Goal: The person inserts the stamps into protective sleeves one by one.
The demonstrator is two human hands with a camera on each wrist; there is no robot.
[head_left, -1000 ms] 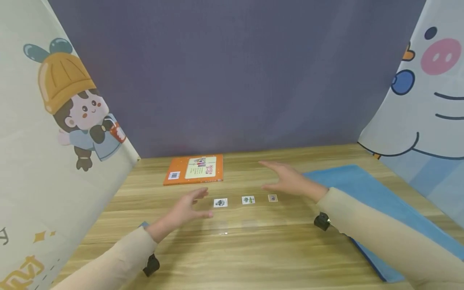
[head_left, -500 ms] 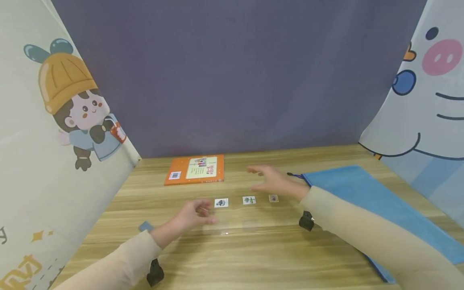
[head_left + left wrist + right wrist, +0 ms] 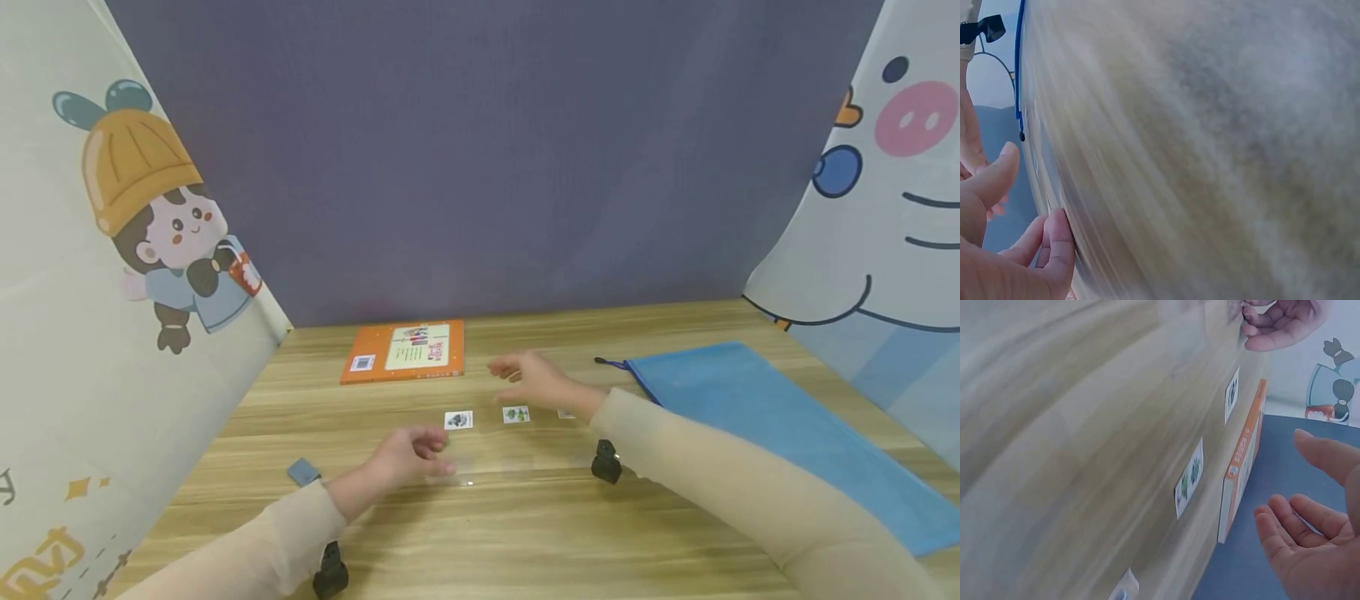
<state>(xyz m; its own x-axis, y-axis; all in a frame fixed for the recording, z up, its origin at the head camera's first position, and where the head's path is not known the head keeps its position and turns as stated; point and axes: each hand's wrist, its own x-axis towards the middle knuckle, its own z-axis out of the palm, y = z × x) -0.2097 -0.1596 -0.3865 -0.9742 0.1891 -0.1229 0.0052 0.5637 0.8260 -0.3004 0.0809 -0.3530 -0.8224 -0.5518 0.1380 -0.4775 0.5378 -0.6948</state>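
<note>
My left hand (image 3: pixel 405 458) is low over the wooden table, its fingers bent loosely and nothing visible in its grasp. Just beyond its fingertips lies a small white card with a dark grey picture (image 3: pixel 458 420). My right hand (image 3: pixel 538 382) hovers above a card with a green picture (image 3: pixel 516 414), thumb and fingers apart and holding nothing. Its wrist partly hides a smaller third card (image 3: pixel 566 413). All three cards lie in a row, and the right wrist view shows the green card (image 3: pixel 1189 478) flat on the table. Faint clear film pieces (image 3: pixel 517 463) lie nearer me.
An orange book (image 3: pixel 367 346) lies face down at the back left. A blue drawstring bag (image 3: pixel 772 442) covers part of the right side. Beside my left wrist is a small blue-grey square (image 3: pixel 303 472). A dark curtain (image 3: pixel 480 167) rises behind the table.
My right hand has moved left and slightly down, from beyond the smallest card to above the green one. My left hand has come nearer me and slightly right, uncovering the blue-grey square.
</note>
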